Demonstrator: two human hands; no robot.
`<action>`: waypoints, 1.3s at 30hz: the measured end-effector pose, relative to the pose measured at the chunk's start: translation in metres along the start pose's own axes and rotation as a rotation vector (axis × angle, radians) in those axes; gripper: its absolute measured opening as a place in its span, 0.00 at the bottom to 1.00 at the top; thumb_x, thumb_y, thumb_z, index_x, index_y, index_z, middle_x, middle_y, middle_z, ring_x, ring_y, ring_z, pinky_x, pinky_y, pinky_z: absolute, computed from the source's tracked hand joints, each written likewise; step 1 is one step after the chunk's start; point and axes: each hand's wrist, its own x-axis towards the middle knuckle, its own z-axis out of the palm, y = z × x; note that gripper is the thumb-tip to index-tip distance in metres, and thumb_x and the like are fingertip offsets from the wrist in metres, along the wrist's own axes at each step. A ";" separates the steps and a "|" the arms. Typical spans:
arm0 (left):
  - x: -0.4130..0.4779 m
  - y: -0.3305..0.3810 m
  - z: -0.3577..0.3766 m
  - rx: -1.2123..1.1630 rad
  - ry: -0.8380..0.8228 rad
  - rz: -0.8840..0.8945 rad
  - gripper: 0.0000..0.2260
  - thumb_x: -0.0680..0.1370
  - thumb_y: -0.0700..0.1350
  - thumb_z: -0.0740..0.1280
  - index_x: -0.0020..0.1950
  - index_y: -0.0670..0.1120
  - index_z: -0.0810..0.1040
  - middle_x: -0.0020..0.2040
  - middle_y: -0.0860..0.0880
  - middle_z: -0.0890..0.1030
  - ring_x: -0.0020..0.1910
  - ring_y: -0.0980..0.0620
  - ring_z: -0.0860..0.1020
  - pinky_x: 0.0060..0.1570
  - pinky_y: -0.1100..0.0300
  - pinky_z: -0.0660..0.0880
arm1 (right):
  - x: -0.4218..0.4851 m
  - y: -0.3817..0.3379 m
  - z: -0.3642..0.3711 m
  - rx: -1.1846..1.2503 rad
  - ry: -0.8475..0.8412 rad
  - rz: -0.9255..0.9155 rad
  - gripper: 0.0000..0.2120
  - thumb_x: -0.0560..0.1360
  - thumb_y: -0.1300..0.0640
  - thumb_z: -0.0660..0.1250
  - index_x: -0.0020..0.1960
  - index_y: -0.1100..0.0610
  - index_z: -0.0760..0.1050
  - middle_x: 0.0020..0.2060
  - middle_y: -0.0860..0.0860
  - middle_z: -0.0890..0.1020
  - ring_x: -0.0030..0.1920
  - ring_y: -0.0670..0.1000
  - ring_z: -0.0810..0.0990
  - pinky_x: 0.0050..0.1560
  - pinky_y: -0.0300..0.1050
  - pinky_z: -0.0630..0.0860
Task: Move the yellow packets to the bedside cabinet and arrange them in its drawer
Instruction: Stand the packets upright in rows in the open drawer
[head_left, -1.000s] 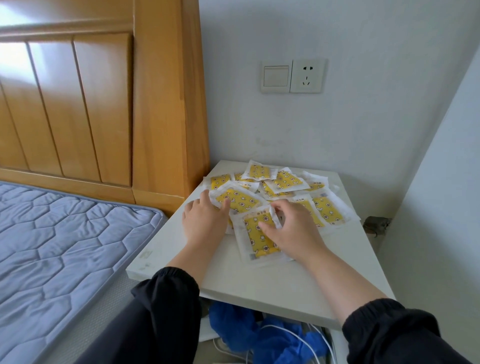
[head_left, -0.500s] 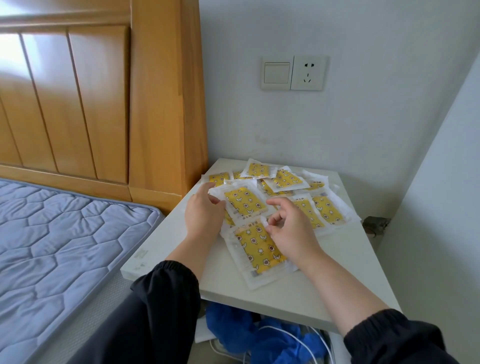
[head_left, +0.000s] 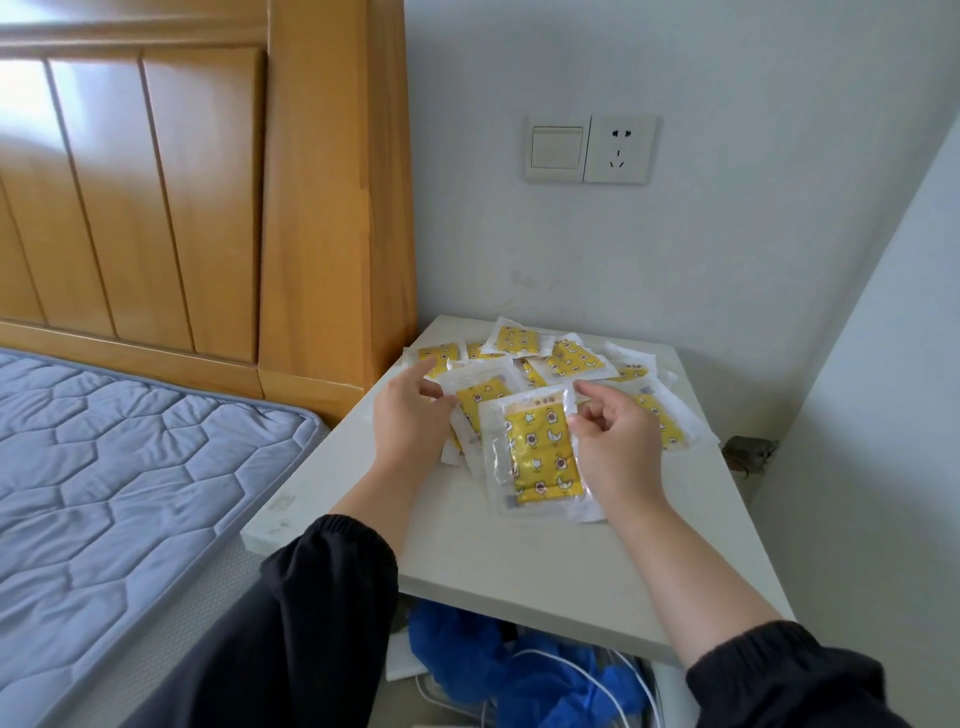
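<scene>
Several yellow packets in clear wrappers lie in a loose pile on the white top of the bedside cabinet. The nearest packet stands tilted up off the top. My right hand pinches its upper right edge with curled fingers. My left hand reaches in from the left, fingers stretched over the pile and thumb touching the left edge of the packet behind. How many packets lie underneath is hidden.
Under the cabinet top, an open drawer shows blue fabric and white cables. A wooden headboard and a blue mattress stand to the left. Walls close in behind and to the right, with a socket.
My right hand has raised the nearest packet off the cabinet top and tilted it toward me. My left hand has lifted slightly and spread its fingers over the pile.
</scene>
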 end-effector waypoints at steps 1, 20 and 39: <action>-0.004 0.001 -0.001 0.022 0.015 0.030 0.18 0.76 0.40 0.69 0.66 0.49 0.77 0.47 0.53 0.79 0.44 0.51 0.76 0.42 0.63 0.69 | 0.001 0.000 -0.001 0.022 0.026 0.023 0.14 0.74 0.70 0.66 0.57 0.58 0.79 0.35 0.45 0.77 0.35 0.41 0.75 0.40 0.27 0.71; -0.063 0.032 0.012 -0.510 -0.445 -0.142 0.05 0.77 0.45 0.69 0.50 0.46 0.81 0.47 0.48 0.85 0.47 0.50 0.84 0.48 0.56 0.80 | 0.000 0.003 0.001 -0.130 0.192 0.038 0.05 0.76 0.61 0.65 0.42 0.57 0.73 0.33 0.44 0.74 0.37 0.47 0.73 0.32 0.25 0.64; -0.052 0.028 0.002 -0.956 -0.407 -0.525 0.13 0.78 0.34 0.64 0.61 0.45 0.74 0.56 0.42 0.82 0.50 0.42 0.82 0.39 0.50 0.82 | 0.024 0.031 -0.013 -0.871 -0.002 0.161 0.30 0.71 0.38 0.64 0.65 0.57 0.66 0.62 0.55 0.74 0.66 0.57 0.67 0.65 0.55 0.61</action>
